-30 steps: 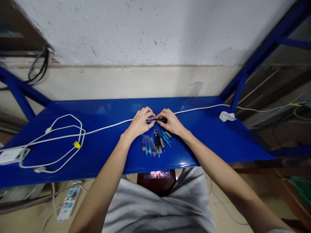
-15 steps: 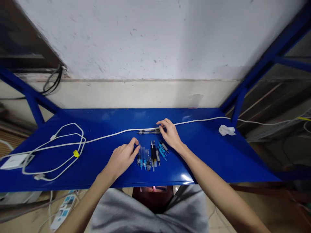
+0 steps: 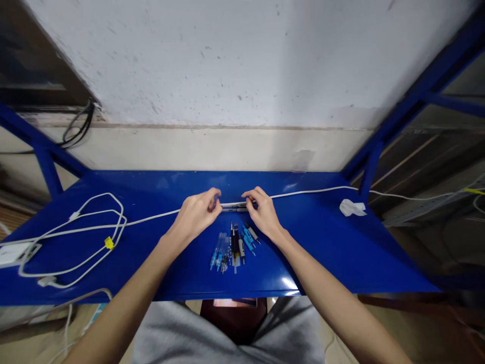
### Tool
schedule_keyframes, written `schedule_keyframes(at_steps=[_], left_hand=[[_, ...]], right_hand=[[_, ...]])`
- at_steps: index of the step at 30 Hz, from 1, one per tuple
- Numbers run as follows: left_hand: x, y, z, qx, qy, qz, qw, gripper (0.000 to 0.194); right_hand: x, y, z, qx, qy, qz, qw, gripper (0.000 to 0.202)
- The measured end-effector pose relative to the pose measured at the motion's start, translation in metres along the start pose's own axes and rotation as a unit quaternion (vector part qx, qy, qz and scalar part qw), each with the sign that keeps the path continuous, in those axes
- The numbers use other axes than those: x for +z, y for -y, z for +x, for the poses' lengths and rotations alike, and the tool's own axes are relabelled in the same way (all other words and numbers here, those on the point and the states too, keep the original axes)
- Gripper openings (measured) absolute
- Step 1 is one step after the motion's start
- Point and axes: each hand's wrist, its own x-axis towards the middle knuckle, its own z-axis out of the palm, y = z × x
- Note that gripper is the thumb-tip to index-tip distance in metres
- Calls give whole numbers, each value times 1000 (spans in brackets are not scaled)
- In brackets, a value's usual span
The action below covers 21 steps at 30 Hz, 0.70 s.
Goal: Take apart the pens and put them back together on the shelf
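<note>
Several slim pens [image 3: 235, 207] lie side by side across the blue tabletop, just in front of a white cable. My left hand [image 3: 200, 210] is curled around their left ends, and my right hand [image 3: 264, 210] is bent around the right ends. Both hands cover the pen tips, so the exact finger contact is partly hidden. Nearer to me are loose pen parts: clear barrels with blue tips [image 3: 217, 250], dark ink refills [image 3: 235, 240], a grey pen grip [image 3: 241, 247] and blue pen pieces [image 3: 248, 237].
The white cable [image 3: 314, 191] runs across the blue table [image 3: 322, 263], with a loop [image 3: 123, 217] and a yellow tag [image 3: 109, 243] at left. A white adapter box [image 3: 15, 254] sits at the left edge. Crumpled tissue [image 3: 352, 208] lies at right, near the blue frame post.
My left hand has moved up and right, from beside the clear barrels to the left ends of the pens. My right hand stays at their right ends. The view has shifted slightly.
</note>
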Motion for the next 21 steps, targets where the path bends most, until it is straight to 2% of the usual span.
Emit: schedule_keyframes(at_steps=[1, 3, 7, 11, 14, 16, 18, 21], left_hand=[[8, 1, 8, 6, -83, -16, 996, 22], [24, 2, 18, 46, -180, -46, 982, 23], [41, 4, 17, 114, -248, -100, 957, 20], [38, 10, 7, 102, -261, -123, 952, 20], [37, 12, 6, 86, -251, -119, 957, 24], [38, 11, 6, 93, -233, -120, 960, 29], [40, 9, 7, 103, -222, -132, 960, 32], [41, 4, 6, 103, -224, -157, 956, 32]], right_hand=[[-1, 1, 0, -6, 7, 4, 1000, 25], [-2, 3, 0, -23, 29, 9, 999, 23], [-1, 11, 1, -51, 60, -15, 997, 19], [-6, 23, 6, -57, 106, -28, 992, 19], [-16, 29, 11, -48, 175, -4, 983, 24], [-25, 34, 11, -49, 209, 22, 976, 44], [-33, 41, 7, -52, 242, 31, 968, 72], [-39, 56, -6, -47, 302, 7, 952, 103]])
